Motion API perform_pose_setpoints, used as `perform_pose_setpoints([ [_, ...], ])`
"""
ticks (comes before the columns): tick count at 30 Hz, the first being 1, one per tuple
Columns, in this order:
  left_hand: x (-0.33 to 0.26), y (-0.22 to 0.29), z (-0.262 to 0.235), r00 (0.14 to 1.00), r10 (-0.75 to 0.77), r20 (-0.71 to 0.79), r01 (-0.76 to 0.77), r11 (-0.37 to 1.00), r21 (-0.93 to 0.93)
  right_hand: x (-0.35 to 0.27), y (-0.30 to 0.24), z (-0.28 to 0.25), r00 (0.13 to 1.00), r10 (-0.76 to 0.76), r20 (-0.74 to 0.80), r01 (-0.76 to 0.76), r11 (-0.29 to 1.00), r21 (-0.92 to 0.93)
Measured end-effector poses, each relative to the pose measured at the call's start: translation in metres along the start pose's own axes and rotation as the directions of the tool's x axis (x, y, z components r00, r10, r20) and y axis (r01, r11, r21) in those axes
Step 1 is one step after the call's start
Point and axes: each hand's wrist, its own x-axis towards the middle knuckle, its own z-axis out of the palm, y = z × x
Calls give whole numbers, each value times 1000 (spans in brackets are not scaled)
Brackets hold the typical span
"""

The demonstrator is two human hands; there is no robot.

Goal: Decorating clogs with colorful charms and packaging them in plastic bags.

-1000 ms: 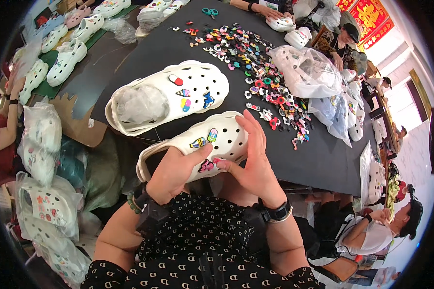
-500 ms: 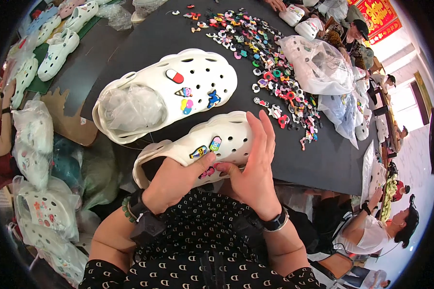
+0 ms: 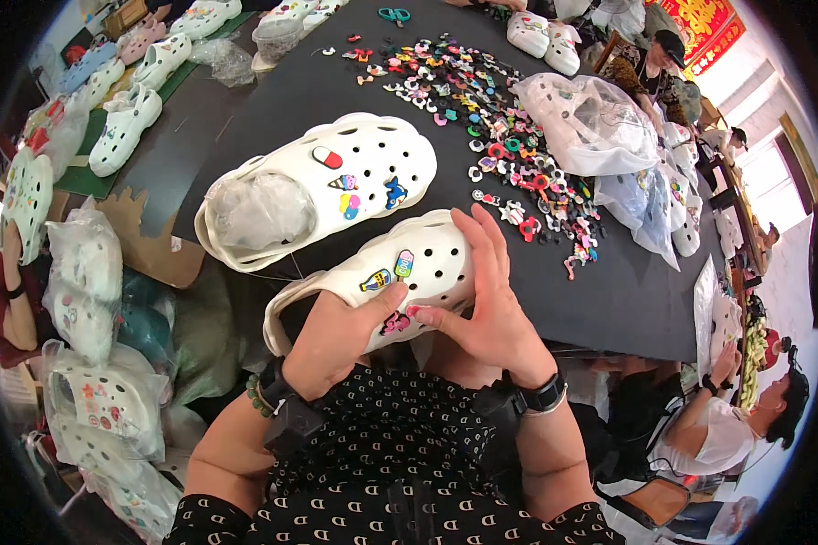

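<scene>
Between my hands is a white clog (image 3: 420, 233) with holes in its upper, tilted at the table's near edge. My left hand (image 3: 344, 329) grips it at the opening, fingers hidden inside and thumb on top. My right hand (image 3: 497, 313) holds the toe end, its fingers stretched along the far side, its thumb by a pink charm (image 3: 395, 323). Bottle charm (image 3: 375, 280) and popsicle charm (image 3: 404, 264) sit in the upper. Just beyond lies a second white clog (image 3: 373, 138), stuffed with clear plastic, with pill, ice-cream, balloon-like and blue animal charms.
Many loose coloured charms (image 3: 509, 150) spread over the dark table (image 3: 627, 300). Bagged white clogs (image 3: 591, 123) lie at the right, more bagged clogs (image 3: 86, 282) are stacked at the left, and other clogs (image 3: 127, 127) stand far left. Other people (image 3: 709, 427) sit around the table.
The view has shifted slightly, moving the surroundings in the picture. Both hands keep their hold on the clog, and my right thumb stays by the pink charm.
</scene>
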Motion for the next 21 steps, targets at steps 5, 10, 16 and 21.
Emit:
perform_pose_setpoints([
  [5,2,-1,-4,1000,-27,15,27,1000,12,-4,5,-1,999,-53,12,52,996,75],
  [10,1,1,-2,999,-43,16,43,999,6,-6,0,10,998,6,-64,-3,999,47],
  [16,3,-3,-5,1000,5,11,-5,1000,26,-4,-6,18,989,42,-139,-42,999,3],
  [21,7,-5,-8,1000,5,4,-6,998,60,-2,-8,25,979,68,-193,-80,995,-56],
])
